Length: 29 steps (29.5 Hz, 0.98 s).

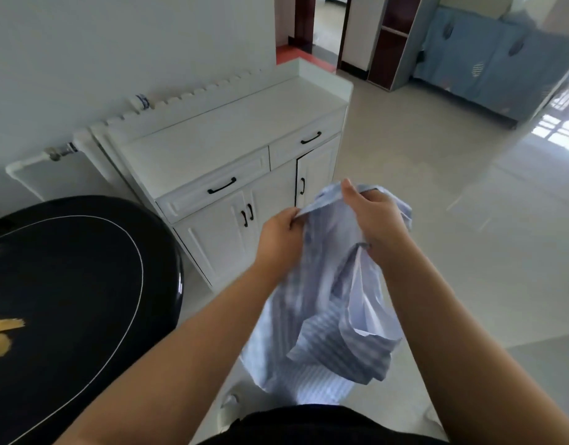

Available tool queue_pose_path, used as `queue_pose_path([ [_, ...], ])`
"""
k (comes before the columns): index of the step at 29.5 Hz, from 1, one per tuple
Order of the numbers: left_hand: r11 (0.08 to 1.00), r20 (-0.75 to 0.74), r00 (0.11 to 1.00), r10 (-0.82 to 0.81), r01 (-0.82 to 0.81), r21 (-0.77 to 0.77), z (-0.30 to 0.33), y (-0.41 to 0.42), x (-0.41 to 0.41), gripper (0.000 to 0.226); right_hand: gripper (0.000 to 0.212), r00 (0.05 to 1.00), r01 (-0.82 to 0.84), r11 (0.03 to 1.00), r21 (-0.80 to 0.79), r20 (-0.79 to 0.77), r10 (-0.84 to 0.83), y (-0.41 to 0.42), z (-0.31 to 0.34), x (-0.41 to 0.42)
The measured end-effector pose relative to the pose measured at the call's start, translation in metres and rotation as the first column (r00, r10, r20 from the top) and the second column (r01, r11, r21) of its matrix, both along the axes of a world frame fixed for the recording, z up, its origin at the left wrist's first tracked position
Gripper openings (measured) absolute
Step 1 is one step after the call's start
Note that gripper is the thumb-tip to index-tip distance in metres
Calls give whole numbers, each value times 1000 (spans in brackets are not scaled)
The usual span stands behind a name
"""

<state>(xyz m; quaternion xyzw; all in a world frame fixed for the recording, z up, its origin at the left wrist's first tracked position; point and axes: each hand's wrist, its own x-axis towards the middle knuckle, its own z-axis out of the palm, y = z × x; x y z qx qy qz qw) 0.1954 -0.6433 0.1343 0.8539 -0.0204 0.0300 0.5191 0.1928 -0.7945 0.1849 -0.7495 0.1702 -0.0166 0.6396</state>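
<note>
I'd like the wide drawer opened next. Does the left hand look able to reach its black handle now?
Probably not yet: the left hand grips the striped shirt along with the right hand. Nothing stands before the drawer handle, so letting go would free it.

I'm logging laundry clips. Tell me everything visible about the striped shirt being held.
The striped shirt looks like thin woven cloth, pale blue with fine white stripes. It is crumpled and hangs in loose folds in mid-air, resting on nothing. The left hand pinches an upper edge, and the right hand grips bunched cloth near the top. Motion blur hides finer details such as buttons.
</note>
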Motion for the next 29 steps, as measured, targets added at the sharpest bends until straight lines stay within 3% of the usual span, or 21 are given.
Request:
queue_pose_path([
  [3, 992, -64, 993, -94, 89, -89, 23, 22, 17, 39, 33, 988, -149, 987, -53, 26, 150, -1, -1, -10],
  [6, 954, -194, 978, -79, 18, -301, 40, 39, 31, 36, 60, 967, -255, 962, -98, -54, 250, 12, -6, -20],
  [9, 846, -308, 949, -66, -110, -522, 56, 53, 47, 33, 80, 917, -390, 912, -130, -139, 373, 30, -9, -31],
  [12, 755, -421, 904, -72, -226, -616, 68, 64, 58, 30, 63, 803, -591, 788, -170, -207, 558, 44, -16, -36],
  [14, 744, -473, 880, -39, -290, -602, 77, 72, 64, 31, 53, 718, -694, 693, -196, -260, 645, 50, -19, -39],
  [16, 877, -456, 889, 45, -254, -408, 89, 82, 74, 37, 40, 667, -744, 639, -194, -256, 699, 55, -20, -38],
  [18, 945, -422, 905, 58, -186, -268, 97, 94, 86, 40, 21, 666, -743, 666, -66, -182, 724, 61, -16, -39],
  [19, 963, -420, 907, 34, -142, -229, 100, 98, 89, 39, 22, 677, -729, 685, 8, -142, 722, 64, -14, -38],
  [21, 954, -422, 905, -59, -74, -292, 105, 106, 92, 32, 39, 708, -693, 715, 94, -95, 699, 69, -14, -35],
  [24, 949, -434, 883, -181, 41, -312, 106, 108, 89, 28, 33, 736, -651, 727, 219, -53, 675, 79, -9, -31],
  [27, 899, -466, 860, -210, -17, -437, 106, 108, 88, 32, 22, 756, -616, 702, 358, 17, 654, 86, -4, -25],
  [29, 877, -493, 840, -227, -44, -478, 104, 113, 93, 32, 26, 759, -606, 709, 361, -3, 651, 90, 2, -22],
])
